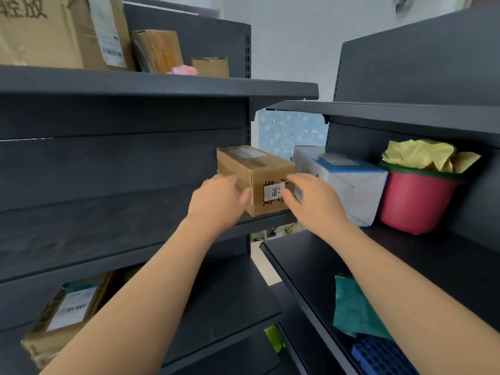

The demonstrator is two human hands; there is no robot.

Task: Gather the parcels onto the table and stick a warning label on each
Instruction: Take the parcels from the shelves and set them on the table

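A small brown cardboard parcel (257, 169) with a white sticker on its near end stands at the right end of the middle dark shelf (108, 239). My left hand (216, 201) grips its left side, thumb on the near corner. My right hand (311, 198) grips the right side, thumb across the near face by the sticker. A white and blue parcel (349, 185) sits just to the right on the neighbouring shelf (311, 266). More brown parcels are a large box (54, 31), two smaller ones (159, 50) (211, 66) on the top shelf, and one (65, 315) on the lower shelf.
A pink bucket (414, 204) stuffed with yellow paper (422, 154) stands right of the white parcel. A teal bag (351, 309) and a blue perforated block (381, 355) lie on the right shelf near my right forearm. A narrow gap separates the two shelf units.
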